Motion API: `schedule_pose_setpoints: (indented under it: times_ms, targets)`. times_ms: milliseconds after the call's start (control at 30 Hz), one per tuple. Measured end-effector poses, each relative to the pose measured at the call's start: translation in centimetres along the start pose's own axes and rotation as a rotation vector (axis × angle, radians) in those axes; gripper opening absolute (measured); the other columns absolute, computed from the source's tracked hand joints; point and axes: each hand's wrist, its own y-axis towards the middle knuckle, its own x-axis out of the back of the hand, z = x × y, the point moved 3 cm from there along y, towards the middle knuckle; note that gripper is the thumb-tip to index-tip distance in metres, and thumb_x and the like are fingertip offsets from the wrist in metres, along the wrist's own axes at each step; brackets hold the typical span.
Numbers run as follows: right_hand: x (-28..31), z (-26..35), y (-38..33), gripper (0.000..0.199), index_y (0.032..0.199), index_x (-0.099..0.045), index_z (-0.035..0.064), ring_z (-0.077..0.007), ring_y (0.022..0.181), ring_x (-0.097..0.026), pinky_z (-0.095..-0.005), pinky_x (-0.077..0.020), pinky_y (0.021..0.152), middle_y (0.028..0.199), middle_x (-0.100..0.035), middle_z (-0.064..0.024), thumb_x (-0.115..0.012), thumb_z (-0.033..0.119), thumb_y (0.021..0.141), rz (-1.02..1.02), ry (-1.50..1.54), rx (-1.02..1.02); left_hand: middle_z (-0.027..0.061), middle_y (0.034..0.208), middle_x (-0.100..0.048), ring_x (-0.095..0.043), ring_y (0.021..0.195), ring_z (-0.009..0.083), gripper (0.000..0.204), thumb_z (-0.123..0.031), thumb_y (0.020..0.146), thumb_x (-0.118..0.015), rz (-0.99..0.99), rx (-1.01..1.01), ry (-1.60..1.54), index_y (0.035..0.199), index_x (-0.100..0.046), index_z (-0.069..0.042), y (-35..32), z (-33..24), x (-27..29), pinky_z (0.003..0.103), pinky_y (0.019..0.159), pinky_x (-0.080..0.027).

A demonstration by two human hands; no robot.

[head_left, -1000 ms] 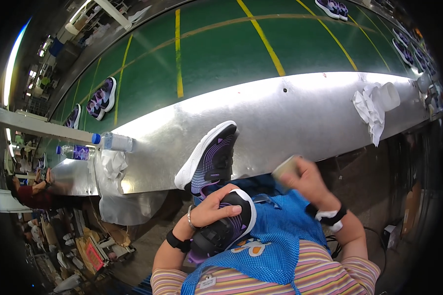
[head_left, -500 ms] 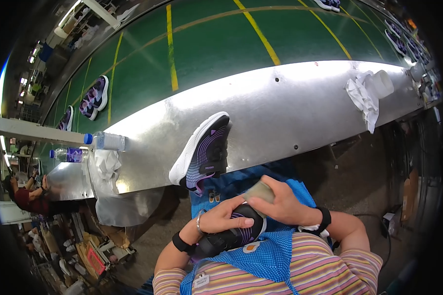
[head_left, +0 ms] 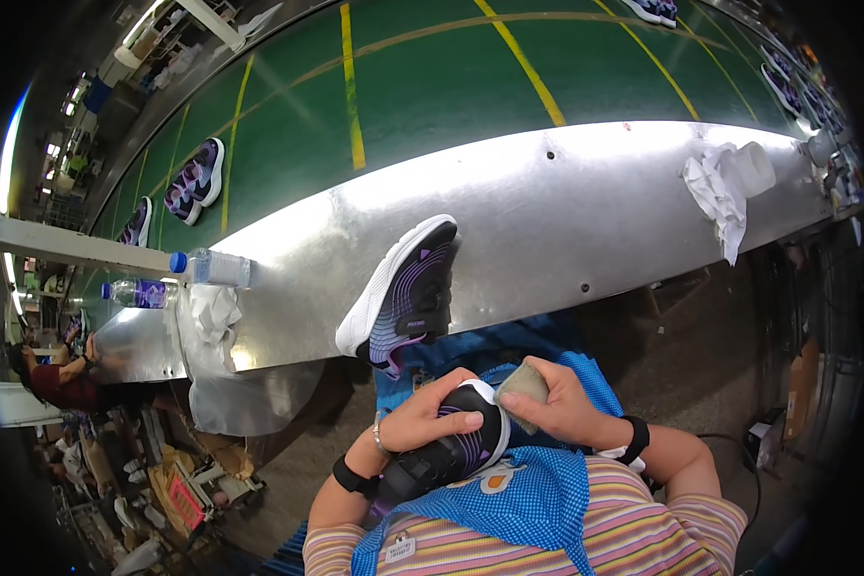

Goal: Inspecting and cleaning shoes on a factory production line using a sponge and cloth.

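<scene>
My left hand (head_left: 429,419) grips a black and purple sneaker (head_left: 442,459) with a white sole, held against the blue apron (head_left: 538,480), its toe turned to the right. In my right hand (head_left: 568,408) is a greyish-green pad (head_left: 524,389), pinched between thumb and fingers. The pad sits right at the sneaker's toe edge; whether it touches is hard to make out. A second matching sneaker (head_left: 408,300) lies on its side on the metal ledge (head_left: 528,230), just beyond my left hand, with its white sole facing left.
A green conveyor belt (head_left: 288,125) with yellow lines carries pairs of sneakers (head_left: 195,180). On the ledge stand two plastic bottles (head_left: 219,269) at left, near crumpled white paper (head_left: 211,312) and a hanging clear bag (head_left: 250,398). More paper (head_left: 715,197) and a white cup (head_left: 751,170) are at right. Another person (head_left: 62,374) is at far left.
My right hand has moved slightly right and down with the pad, uncovering the sneaker's white toe edge. Shoes on the belt appear shifted slightly right, along with the whole view.
</scene>
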Motion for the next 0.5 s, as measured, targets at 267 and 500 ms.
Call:
schedule_pose_setpoints:
  times_ms: [267,500]
  targets:
    - [-0.3,0.9,0.1,0.027,0.077,-0.049,-0.0003,-0.0133,0.053,-0.053,-0.0274,-0.0396,0.047,0.060,-0.053,-0.0110,-0.063,0.023,0.075,-0.013,-0.266,0.181,0.0046,0.093,-0.052,-0.048,0.089,0.0112,0.040,-0.030,0.079,-0.061,0.025,-0.026,-0.006,0.105,-0.046,-0.004,0.7,0.6,-1.4,0.025,0.079,-0.038]
    - [-0.4,0.5,-0.3,0.028,0.077,-0.050,0.0004,-0.0155,0.052,-0.051,-0.0278,-0.0396,0.048,0.061,-0.053,-0.0087,-0.063,0.025,0.075,0.005,-0.189,0.138,0.0060,0.094,-0.052,-0.048,0.089,0.0123,0.042,-0.033,0.078,-0.061,0.048,0.014,0.053,0.105,-0.046,-0.004,0.7,0.3,-1.8,0.026,0.079,-0.038]
